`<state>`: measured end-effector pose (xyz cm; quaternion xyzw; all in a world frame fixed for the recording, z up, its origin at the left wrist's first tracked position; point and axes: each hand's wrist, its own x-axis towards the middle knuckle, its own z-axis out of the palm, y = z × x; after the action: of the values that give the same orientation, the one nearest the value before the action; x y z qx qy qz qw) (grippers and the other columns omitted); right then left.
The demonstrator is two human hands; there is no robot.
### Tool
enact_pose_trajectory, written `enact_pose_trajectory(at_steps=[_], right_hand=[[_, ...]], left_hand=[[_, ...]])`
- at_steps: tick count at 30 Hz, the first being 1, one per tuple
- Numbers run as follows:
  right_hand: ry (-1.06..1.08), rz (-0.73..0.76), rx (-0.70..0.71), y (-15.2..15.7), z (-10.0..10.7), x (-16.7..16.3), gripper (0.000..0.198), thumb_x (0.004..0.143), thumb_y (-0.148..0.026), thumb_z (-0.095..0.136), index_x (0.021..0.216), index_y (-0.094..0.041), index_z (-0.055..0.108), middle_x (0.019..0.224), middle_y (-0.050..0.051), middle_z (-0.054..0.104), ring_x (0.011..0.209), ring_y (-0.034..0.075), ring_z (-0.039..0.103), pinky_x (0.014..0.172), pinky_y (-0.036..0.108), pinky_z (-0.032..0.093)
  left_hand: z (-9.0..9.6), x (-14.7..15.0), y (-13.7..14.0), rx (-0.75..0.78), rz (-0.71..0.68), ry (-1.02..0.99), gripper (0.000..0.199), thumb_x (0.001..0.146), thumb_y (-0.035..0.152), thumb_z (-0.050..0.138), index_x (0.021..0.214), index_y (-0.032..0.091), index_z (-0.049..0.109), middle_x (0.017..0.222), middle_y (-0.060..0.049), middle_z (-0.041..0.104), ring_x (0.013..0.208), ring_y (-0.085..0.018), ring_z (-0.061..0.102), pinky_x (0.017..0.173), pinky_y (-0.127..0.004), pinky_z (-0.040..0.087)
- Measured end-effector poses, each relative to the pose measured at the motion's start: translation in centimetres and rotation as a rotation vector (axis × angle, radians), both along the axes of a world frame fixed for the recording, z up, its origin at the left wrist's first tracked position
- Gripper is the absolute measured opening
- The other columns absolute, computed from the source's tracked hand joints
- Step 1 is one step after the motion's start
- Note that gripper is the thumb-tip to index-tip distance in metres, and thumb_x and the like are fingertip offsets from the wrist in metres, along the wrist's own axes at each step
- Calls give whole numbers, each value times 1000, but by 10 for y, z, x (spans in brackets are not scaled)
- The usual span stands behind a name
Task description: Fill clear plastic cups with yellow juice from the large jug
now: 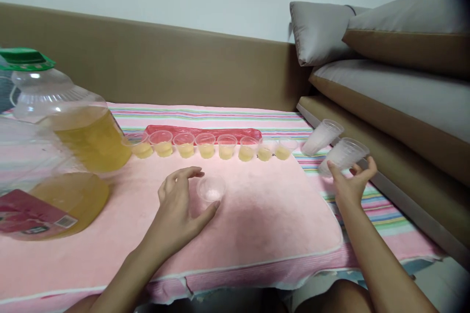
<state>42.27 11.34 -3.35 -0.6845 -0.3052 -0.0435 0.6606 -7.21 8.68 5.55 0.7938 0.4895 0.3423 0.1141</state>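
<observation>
My left hand is beside a small clear plastic cup with no drink in it, standing on the pink mat. The thumb and fingers are spread on either side of its rim, apart from each other. My right hand grips a tilted stack of nested clear cups at the right, thumb in front and fingers behind. A second stack of cups leans just behind it. Several cups with a little yellow liquid form a row across the mat.
Two large clear jugs of yellow liquid stand at the left, one with a green lid and one with a red label. A red plastic package lies behind the row. Stacked cushions border the right side.
</observation>
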Motion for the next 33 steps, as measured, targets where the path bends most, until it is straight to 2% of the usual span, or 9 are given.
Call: enact_pose_trajectory(at_steps=[9, 15, 17, 19, 21, 23, 25, 28, 33], right_hand=[[54, 27, 14, 3, -1, 1, 129, 39, -48, 103, 141, -24, 28, 125, 17, 56, 126, 38, 56, 109, 52, 43], [-18, -17, 73, -2, 3, 2, 126, 36, -53, 104, 137, -25, 33, 128, 16, 50, 128, 40, 53, 112, 56, 42], [-125, -77, 129, -9, 16, -6, 115, 42, -63, 100, 131, -25, 39, 130, 16, 46, 121, 41, 54, 113, 61, 39], [-267, -94, 203, -17, 33, -27, 90, 61, -68, 93, 122, -26, 43, 128, 15, 46, 114, 39, 55, 110, 64, 41], [-341, 13, 261, -24, 52, -64, 61, 84, -62, 82, 116, -26, 45, 123, 13, 49, 110, 35, 56, 105, 59, 46], [-324, 238, 310, -30, 68, -113, 52, 93, -59, 77, 118, -24, 47, 119, 11, 51, 105, 31, 58, 98, 54, 50], [-339, 453, 254, -33, 76, -167, 55, 95, -64, 75, 121, -23, 50, 114, 9, 56, 101, 29, 62, 88, 47, 55], [-373, 845, 54, -36, 77, -238, 62, 96, -63, 79, 135, -23, 52, 131, 12, 56, 122, 32, 58, 98, 48, 54], [-391, 1036, -85, -33, 71, -292, 65, 90, -60, 85, 131, -24, 49, 135, 11, 54, 126, 33, 54, 106, 54, 50]], left_hand=[[2, -1, -3, -28, 0, 4, 59, 93, 52, 71, 139, 30, 41, 139, -11, 57, 136, -37, 49, 113, -64, 37], [2, 0, -3, -44, 0, -29, 58, 92, 50, 71, 138, 28, 43, 139, -12, 58, 136, -38, 49, 114, -65, 36], [3, 0, -4, -51, -1, -43, 58, 92, 50, 72, 138, 28, 44, 139, -13, 58, 136, -38, 50, 115, -65, 36], [4, 0, -4, -64, 9, -69, 60, 92, 51, 72, 138, 28, 44, 139, -13, 57, 136, -38, 50, 114, -64, 37], [5, 0, -3, -66, 35, -135, 56, 94, 53, 69, 138, 27, 45, 139, -13, 57, 135, -37, 51, 113, -62, 38], [8, -1, -2, -25, 72, -249, 40, 99, 51, 64, 128, 27, 52, 134, -10, 60, 132, -34, 53, 111, -57, 40], [10, -4, 0, 39, 107, -367, 23, 103, 49, 57, 108, 26, 58, 123, -7, 64, 125, -30, 56, 108, -52, 42], [12, -12, 3, 85, 152, -485, 33, 106, 48, 53, 84, 24, 59, 108, -5, 66, 114, -28, 60, 103, -46, 44], [8, -26, 3, 41, 181, -567, 38, 107, 49, 50, 81, 24, 62, 120, -7, 65, 122, -28, 58, 108, -46, 45]])
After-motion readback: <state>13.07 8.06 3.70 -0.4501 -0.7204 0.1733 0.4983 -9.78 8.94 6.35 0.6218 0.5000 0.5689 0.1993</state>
